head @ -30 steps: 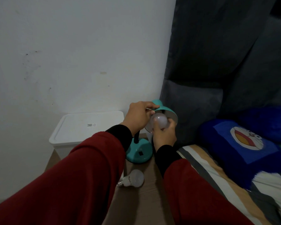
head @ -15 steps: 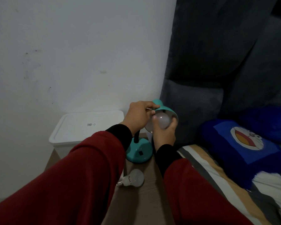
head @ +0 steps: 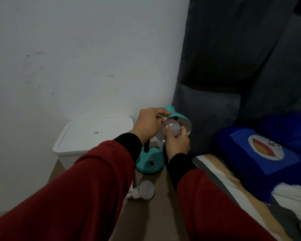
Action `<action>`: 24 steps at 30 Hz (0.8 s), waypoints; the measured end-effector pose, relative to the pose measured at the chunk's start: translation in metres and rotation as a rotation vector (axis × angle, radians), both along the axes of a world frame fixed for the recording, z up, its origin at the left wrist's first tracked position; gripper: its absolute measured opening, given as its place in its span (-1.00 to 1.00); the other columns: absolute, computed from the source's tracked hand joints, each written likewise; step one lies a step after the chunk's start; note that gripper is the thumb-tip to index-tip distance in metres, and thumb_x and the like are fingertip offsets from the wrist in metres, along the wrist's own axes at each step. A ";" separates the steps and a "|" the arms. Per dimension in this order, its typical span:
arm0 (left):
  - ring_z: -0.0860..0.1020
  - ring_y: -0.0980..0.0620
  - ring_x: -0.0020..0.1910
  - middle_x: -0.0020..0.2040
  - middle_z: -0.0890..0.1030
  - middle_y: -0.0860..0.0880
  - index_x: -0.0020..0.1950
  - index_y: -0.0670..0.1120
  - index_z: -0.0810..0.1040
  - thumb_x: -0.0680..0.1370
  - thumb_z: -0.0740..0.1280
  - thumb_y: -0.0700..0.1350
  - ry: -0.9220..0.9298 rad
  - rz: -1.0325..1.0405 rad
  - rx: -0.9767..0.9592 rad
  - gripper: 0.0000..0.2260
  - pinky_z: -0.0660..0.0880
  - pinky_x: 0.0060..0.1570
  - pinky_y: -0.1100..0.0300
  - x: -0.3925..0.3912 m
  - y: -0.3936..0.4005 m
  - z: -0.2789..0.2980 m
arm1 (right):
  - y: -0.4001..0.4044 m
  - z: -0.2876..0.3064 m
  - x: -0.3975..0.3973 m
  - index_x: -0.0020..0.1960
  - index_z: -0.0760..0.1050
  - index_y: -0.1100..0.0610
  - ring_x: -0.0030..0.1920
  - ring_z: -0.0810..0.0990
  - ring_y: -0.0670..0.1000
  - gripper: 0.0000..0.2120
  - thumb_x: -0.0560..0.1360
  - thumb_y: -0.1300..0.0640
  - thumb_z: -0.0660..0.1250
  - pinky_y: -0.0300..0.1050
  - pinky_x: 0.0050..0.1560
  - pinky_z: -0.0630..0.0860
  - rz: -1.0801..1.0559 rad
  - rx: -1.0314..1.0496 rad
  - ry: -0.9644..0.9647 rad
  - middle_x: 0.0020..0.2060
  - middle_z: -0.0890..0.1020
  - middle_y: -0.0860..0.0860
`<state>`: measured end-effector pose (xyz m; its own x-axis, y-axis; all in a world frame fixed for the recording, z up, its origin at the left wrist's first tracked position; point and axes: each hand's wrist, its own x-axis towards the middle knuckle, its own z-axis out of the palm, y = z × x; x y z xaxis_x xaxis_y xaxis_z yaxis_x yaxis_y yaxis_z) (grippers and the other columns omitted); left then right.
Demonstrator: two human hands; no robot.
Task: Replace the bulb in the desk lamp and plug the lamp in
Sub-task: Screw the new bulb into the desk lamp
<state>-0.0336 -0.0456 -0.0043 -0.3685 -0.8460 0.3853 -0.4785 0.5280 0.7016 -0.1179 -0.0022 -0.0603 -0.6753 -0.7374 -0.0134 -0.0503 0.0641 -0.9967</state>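
Observation:
A teal desk lamp stands on the brown table top, its round base [head: 150, 161] near the wall. My left hand [head: 149, 123] grips the rim of the teal lamp shade [head: 180, 117], which tilts toward me. My right hand [head: 176, 143] holds a white bulb [head: 172, 127] from below, thumb and fingers curled round it, at the mouth of the shade. The bulb's screw end is hidden inside the shade. A second white bulb [head: 142, 190] lies on its side on the table in front of the base. No plug or cord can be made out.
A white lidded plastic box [head: 92, 134] stands left of the lamp against the white wall. Dark grey curtains [head: 241, 58] hang to the right. A bed with a striped sheet [head: 233, 188] and a blue cartoon pillow [head: 261, 153] borders the table on the right.
My right hand has turned slightly around the bulb at the shade's mouth. My left hand keeps its hold on the shade. The spare bulb has not moved.

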 end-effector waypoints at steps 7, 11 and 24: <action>0.59 0.01 0.17 0.20 0.63 -0.13 0.19 -0.19 0.60 0.54 0.29 -0.32 -0.013 -0.007 0.018 -0.75 0.23 0.08 0.63 -0.002 0.005 0.002 | 0.001 0.003 -0.010 0.40 0.32 0.18 0.25 0.52 0.17 -0.39 0.47 -0.09 0.34 -0.03 0.25 0.47 0.093 0.129 0.040 0.28 0.52 0.18; 0.54 -0.02 0.24 0.28 0.57 -0.13 0.33 -0.09 0.49 0.56 0.28 -0.25 -0.077 -0.008 0.005 -0.66 0.24 0.14 0.53 0.005 0.009 0.004 | 0.008 0.014 -0.017 0.39 0.29 0.27 0.27 0.50 0.20 -0.30 0.42 -0.10 0.40 -0.04 0.25 0.46 0.165 0.266 0.212 0.29 0.52 0.21; 0.38 -0.12 0.37 0.39 0.40 -0.17 0.40 -0.15 0.37 0.55 0.28 -0.01 -0.678 0.186 0.163 -0.55 0.35 0.33 0.11 0.069 0.036 0.011 | 0.044 0.050 -0.012 0.18 0.52 0.26 0.16 0.57 0.15 -0.52 0.43 -0.08 0.38 -0.24 -0.21 0.40 0.531 0.758 0.832 0.17 0.59 0.19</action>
